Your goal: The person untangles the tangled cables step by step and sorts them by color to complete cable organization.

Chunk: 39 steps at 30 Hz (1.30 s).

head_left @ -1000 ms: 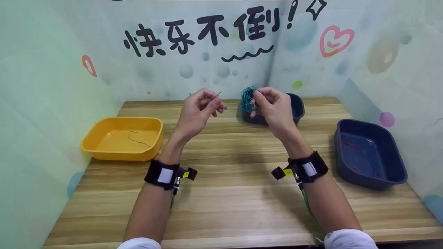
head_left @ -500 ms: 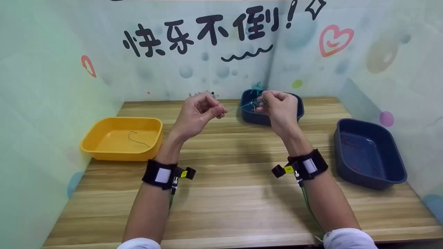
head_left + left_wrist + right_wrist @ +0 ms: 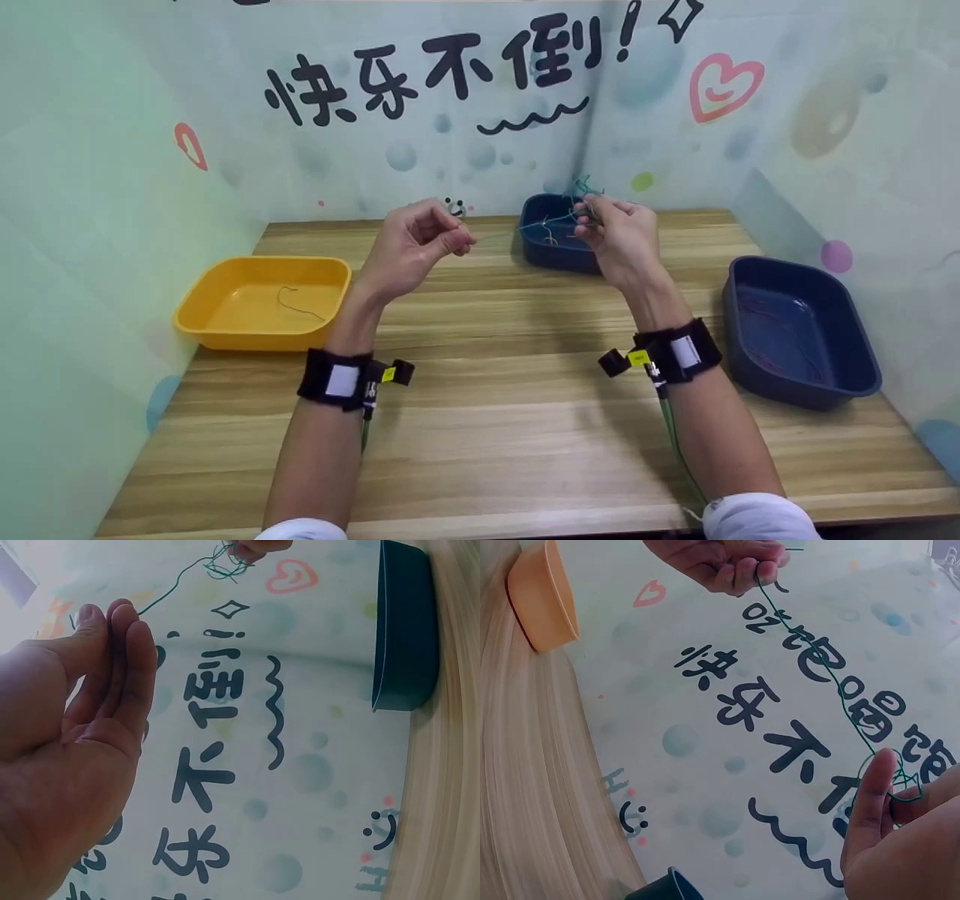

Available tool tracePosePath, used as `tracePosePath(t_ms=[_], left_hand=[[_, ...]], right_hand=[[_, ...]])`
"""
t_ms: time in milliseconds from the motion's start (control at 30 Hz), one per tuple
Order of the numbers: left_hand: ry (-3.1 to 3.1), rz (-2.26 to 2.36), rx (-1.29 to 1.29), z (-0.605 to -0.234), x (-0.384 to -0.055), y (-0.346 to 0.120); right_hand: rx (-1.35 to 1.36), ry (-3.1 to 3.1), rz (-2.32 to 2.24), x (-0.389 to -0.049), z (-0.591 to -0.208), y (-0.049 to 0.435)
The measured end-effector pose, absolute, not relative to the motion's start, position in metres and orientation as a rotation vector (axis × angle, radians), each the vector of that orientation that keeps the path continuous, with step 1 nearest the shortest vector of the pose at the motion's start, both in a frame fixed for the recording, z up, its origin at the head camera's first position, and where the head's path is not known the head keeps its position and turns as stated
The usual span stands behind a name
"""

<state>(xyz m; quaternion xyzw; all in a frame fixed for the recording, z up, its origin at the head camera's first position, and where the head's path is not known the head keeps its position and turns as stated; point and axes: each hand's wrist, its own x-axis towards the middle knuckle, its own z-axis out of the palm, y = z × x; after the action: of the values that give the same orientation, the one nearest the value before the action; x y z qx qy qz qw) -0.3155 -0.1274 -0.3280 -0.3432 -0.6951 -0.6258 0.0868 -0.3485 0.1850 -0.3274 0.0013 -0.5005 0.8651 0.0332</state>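
Note:
A tangled bundle of green thread (image 3: 586, 184) is held in my right hand (image 3: 628, 234), with loops sticking out past the fingers. From the bundle a single green strand (image 3: 842, 690) stretches across to my left hand (image 3: 409, 247). There the thumb and fingertips pinch it, and a short end pokes out beyond them in the right wrist view. Both hands are raised above the table, well apart, with the strand slanting between them. The part of the bundle inside the right hand is hidden by the fingers.
A yellow tray (image 3: 262, 339) stands on the left with one thin dark strand (image 3: 304, 308) in it. At the back is a small dark blue bin (image 3: 559, 257), behind the right hand. A larger dark blue bin (image 3: 840, 394) on the right contains thin reddish strands. Printed walls enclose the wooden table (image 3: 480, 442).
The hands have drawn apart, left hand leftward and right hand rightward. The strand between them now shows longer, and the tangle has shifted right with the right hand.

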Motion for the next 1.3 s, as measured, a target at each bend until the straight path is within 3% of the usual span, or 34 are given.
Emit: tracePosePath(t_ms=[1300], left_hand=[[-2.166,-1.874,-1.006,-0.329,-0.317,-0.139]], right_hand=[[-0.106,-1.191,2.854,-0.355,-0.323,0.200]])
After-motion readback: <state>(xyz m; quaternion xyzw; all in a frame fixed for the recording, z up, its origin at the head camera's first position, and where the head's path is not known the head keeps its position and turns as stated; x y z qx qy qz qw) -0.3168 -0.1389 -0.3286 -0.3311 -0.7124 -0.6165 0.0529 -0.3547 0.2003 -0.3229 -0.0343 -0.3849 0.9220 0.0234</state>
